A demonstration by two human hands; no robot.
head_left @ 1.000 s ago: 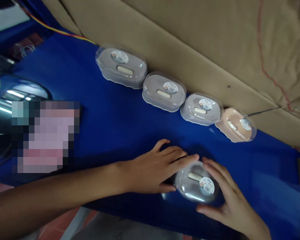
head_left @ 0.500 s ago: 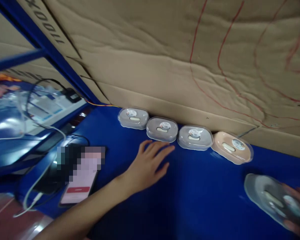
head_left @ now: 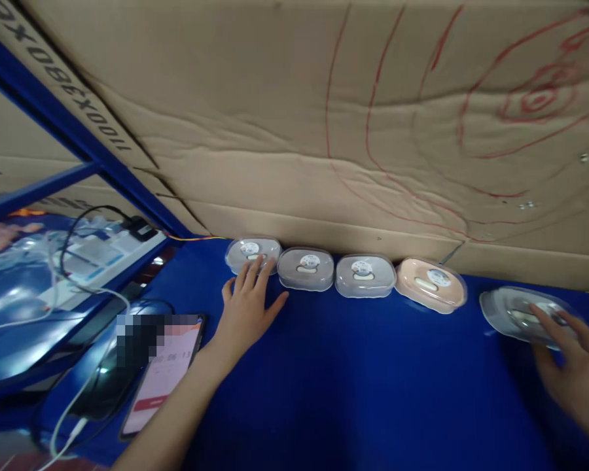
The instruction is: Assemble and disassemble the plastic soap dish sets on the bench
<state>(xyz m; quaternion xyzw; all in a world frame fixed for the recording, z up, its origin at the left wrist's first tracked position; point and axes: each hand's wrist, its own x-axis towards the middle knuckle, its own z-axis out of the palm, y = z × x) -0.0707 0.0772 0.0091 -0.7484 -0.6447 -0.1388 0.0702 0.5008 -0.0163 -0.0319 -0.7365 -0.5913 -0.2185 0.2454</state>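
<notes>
Along the cardboard wall stands a row of oval plastic boxes with clear covers, round white stickers and cream oblong pieces on top. My left hand (head_left: pixel 244 307) is open, its fingers spread over the near edge of the leftmost grey box (head_left: pixel 240 250). Beside that box are a second grey box (head_left: pixel 294 275), a third grey box (head_left: pixel 373 284) and a peach box (head_left: pixel 412 271). At the right, my right hand (head_left: pixel 576 373) grips another grey box (head_left: pixel 503 307), fingers on its cover and thumb at its near side. A gap separates this box from the peach one.
The cardboard wall (head_left: pixel 255 183) with red drawn rings rises behind the blue tabletop (head_left: pixel 353 373). A phone (head_left: pixel 177 353) lies left of my forearm, near a dark object (head_left: pixel 103 386) and white cables. Further left is a white power strip (head_left: pixel 95 261).
My left hand has shifted left, from before the second box to the leftmost one. My right hand has brought its grey box back toward the wall, near the row's right end.
</notes>
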